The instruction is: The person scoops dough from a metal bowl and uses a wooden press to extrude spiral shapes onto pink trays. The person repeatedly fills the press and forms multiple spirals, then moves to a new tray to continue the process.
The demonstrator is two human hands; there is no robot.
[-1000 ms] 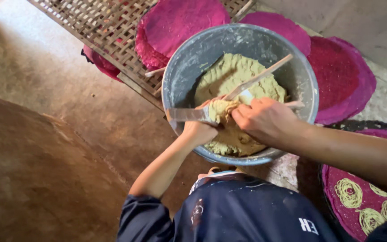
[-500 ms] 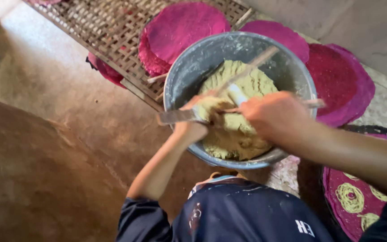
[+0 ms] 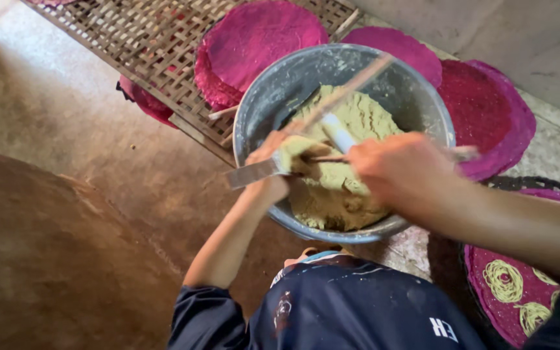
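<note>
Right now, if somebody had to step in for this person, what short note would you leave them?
Left hand: grips a flat metal blade loaded with a lump of yellowish dough, over the grey bucket.
Right hand: over the bucket, working a thin stick against that lump; the grip is blurred.
Bucket: holds a big mass of dough, a wooden stick leaning in it.
Done: one pink round mat at the right carries dough coils.
Left: several pink mats behind the bucket lie bare, and much dough remains.
</note>
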